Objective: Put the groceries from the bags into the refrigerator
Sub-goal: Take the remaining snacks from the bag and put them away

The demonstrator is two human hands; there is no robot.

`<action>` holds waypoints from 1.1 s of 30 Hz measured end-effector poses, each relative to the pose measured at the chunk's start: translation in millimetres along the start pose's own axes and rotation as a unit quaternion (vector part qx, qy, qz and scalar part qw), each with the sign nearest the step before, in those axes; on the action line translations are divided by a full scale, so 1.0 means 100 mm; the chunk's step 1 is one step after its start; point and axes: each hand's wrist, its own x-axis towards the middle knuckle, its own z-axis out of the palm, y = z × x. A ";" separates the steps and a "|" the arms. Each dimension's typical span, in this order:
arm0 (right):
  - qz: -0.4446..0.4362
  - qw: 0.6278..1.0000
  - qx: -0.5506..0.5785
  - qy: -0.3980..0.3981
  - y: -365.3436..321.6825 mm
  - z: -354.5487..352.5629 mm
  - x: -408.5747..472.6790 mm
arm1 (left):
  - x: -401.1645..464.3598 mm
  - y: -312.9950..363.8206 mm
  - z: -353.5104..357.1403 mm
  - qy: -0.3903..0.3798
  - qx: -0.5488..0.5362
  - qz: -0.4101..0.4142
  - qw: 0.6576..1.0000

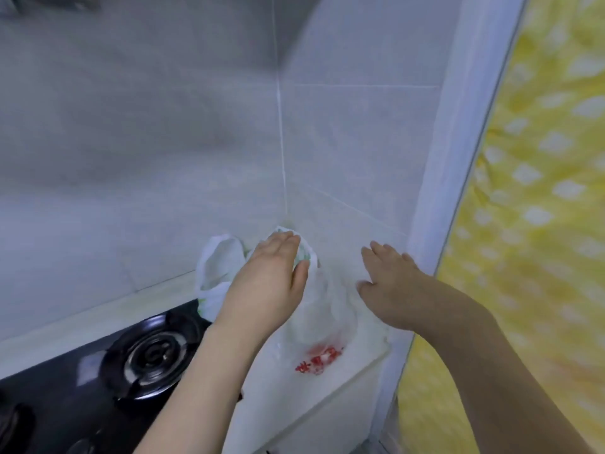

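Left hand [275, 273], fingers straight and together, touches the top of a white plastic bag [322, 309] in the tiled counter corner. Right hand [388, 276], fingers spread, hovers beside it. The bag's red print is blurred, unreadable. A gas burner [154, 355] sits left.

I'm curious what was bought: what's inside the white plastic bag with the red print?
The white plastic bag is translucent but shows nothing clear inside; only its red print. The left hand covers its top, the right hand hovers beside it.
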 end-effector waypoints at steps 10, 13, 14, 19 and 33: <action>-0.137 0.990 0.004 -0.030 -0.53 0.22 0.56 | -0.28 -0.55 -0.28 0.039 0.066 -0.119 0.990; -0.159 0.986 0.007 -0.046 -0.69 0.28 0.71 | -0.33 -0.78 -0.29 0.043 0.073 -0.151 0.985; -0.163 0.985 0.006 -0.052 -0.75 0.29 0.77 | -0.34 -0.86 -0.28 0.046 0.076 -0.160 0.983; -0.161 0.985 0.006 -0.062 -0.94 0.38 1.09 | -0.24 -1.19 -0.27 0.040 0.084 -0.164 0.982; -0.096 0.993 0.000 -0.073 -0.62 0.66 2.38 | 0.87 -1.78 0.42 -0.025 0.032 -0.127 0.991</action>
